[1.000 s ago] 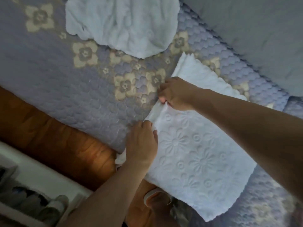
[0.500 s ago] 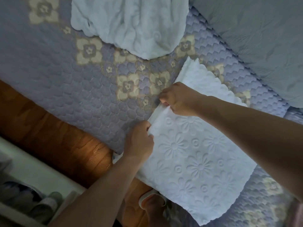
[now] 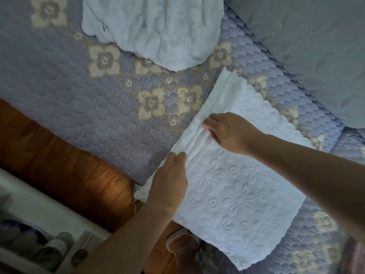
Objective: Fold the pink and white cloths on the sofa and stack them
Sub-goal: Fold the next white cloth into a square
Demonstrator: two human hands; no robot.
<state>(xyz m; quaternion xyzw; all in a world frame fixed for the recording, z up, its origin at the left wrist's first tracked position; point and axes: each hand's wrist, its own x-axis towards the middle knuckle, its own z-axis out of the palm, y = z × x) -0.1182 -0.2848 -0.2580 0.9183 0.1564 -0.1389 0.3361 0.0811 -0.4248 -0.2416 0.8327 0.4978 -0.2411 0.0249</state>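
Hands on one folded edge: left hand [image 3: 169, 186] at 7 o'clock pinched the white cloth [image 3: 237, 184] taut; right hand [image 3: 227, 131] pressed flat-fingered at centre, likely flattening the crease. Lay on the sofa [image 3: 98, 125]; crumpled cloth [image 3: 154, 26] waited at 12.

The folded cloth [image 3: 237, 194] is white, embossed all over with daisy-like flowers and small rings, and its edges are scalloped. The crumpled cloth [image 3: 154, 26] at the top is a paler bluish white with a faint raised pattern. The sofa cover [image 3: 79, 115] is lavender, quilted in scale-like rounded shapes, with cream four-petalled flowers that have grey-purple centres, joined by smaller cream blossoms. The cushion [image 3: 306, 46] at the upper right is plain grey-blue. The floor [image 3: 59, 165] is warm orange-brown wood with visible grain.
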